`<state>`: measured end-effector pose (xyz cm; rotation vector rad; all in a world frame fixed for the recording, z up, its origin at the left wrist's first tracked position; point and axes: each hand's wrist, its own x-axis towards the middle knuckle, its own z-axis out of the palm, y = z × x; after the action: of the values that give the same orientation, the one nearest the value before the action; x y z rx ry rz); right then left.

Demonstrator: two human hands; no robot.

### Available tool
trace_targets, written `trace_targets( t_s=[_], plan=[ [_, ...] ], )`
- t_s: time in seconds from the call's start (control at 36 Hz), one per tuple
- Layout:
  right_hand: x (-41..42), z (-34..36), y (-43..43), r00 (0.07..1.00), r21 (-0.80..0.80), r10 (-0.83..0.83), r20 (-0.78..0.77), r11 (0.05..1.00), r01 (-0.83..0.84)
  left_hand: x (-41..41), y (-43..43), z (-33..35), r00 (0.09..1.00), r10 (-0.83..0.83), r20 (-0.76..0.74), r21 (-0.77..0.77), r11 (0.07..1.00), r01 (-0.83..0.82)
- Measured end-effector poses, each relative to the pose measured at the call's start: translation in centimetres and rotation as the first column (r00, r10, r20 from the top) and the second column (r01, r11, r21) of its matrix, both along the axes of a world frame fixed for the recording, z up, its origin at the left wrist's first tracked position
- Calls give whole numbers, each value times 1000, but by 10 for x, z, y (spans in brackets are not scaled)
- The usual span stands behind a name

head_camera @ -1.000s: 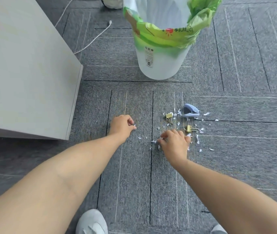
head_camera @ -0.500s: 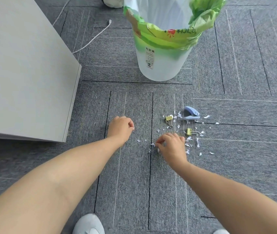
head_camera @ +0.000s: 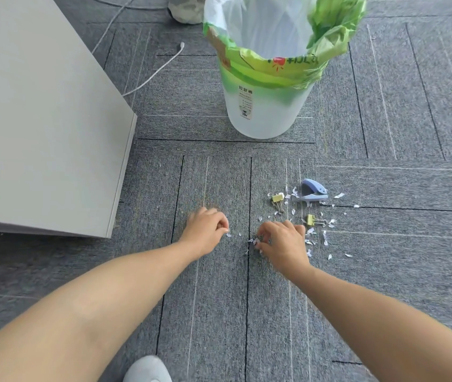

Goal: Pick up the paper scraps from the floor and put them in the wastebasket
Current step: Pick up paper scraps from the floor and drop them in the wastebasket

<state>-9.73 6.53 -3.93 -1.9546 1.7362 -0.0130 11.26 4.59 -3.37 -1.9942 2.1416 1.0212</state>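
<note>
Several small white paper scraps (head_camera: pixel 325 238) lie scattered on the grey carpet, most of them to the right of my right hand. My right hand (head_camera: pixel 282 242) rests on the floor with its fingertips pinched on scraps at its left side. My left hand (head_camera: pixel 205 230) is curled into a loose fist on the carpet, fingertips pinched at a scrap (head_camera: pixel 228 235) lying by them. A white wastebasket (head_camera: pixel 263 106) lined with a green and white plastic bag stands upright on the floor beyond the hands.
Two yellow binder clips (head_camera: pixel 277 199) (head_camera: pixel 311 219) and a blue-purple hole punch (head_camera: pixel 313 190) lie among the scraps. A grey cabinet (head_camera: pixel 40 119) fills the left side. A white cable (head_camera: pixel 150 75) runs across the carpet behind. My white shoe (head_camera: pixel 147 369) is at the bottom.
My right hand has slid a little left, away from the binder clip, pinching scraps at the carpet seam. My left hand has stayed nearly in place. The view has tilted slightly.
</note>
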Motion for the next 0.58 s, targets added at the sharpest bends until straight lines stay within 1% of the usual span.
trace_targets(
  t_s=[0.14,0.33,0.5,0.58],
  plan=[
    [0,-1,-6,1000,-8,-21,6,1000,21,-2,7,-1,1000,-7,-7,11,1000,7],
    [0,0,-9,998,-7,58,11,998,-58,-3,9,2,997,59,-51,-41,997,-61],
    [-1,3,-13,988,10,149,32,989,-149,-1,9,1,999,23,-41,-71,997,-25],
    [-1,3,-14,986,9,161,43,987,-162,-1,10,0,1000,-4,-25,-77,997,2]
  ],
)
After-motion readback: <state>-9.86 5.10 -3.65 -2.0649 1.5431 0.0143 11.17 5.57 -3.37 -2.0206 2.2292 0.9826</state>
